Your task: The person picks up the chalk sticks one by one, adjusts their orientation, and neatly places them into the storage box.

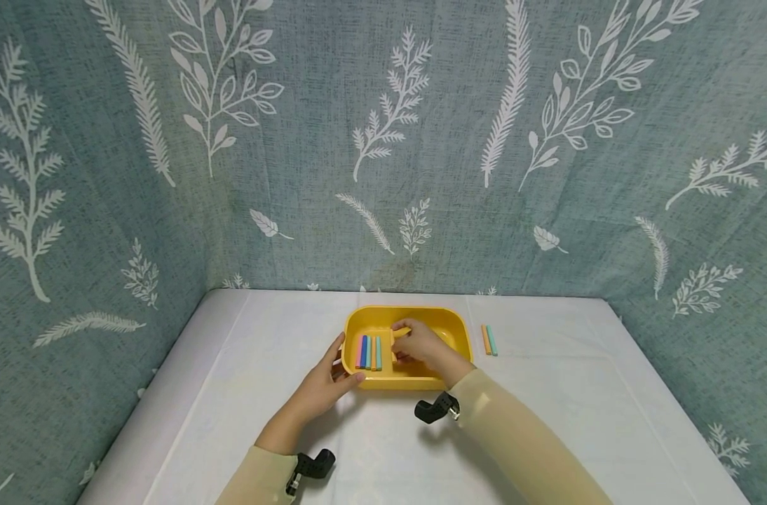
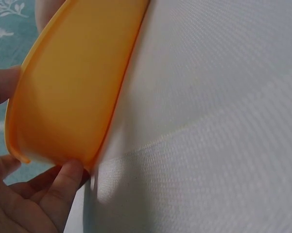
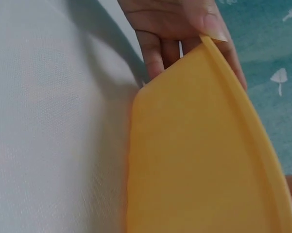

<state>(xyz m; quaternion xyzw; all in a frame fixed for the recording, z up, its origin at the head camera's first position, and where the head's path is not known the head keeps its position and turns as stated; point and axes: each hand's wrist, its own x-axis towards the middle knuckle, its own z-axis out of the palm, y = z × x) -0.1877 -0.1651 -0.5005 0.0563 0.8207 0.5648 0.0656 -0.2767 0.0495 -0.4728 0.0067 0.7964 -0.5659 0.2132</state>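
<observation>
A yellow tray (image 1: 415, 384) stands on the table, its near wall large in both wrist views. My left hand (image 1: 325, 386) grips its left end, the thumb over the near corner of the rim and fingers along the side. Inside, on the left, several coloured sticks like chalk (image 1: 368, 353) lie side by side on a flat yellow piece (image 1: 386, 341). My right hand (image 1: 419, 344) reaches in over the near rim. Its fingers curl at the right end of that flat piece, where a narrow yellow part shows between them; the hand hides the rest.
Two more sticks, an orange one (image 1: 486, 339) and a teal one (image 1: 492, 341), lie together on the white tablecloth (image 1: 547, 421) right of the tray. Green leaf-patterned fabric (image 1: 446, 140) hangs behind the table and at both sides.
</observation>
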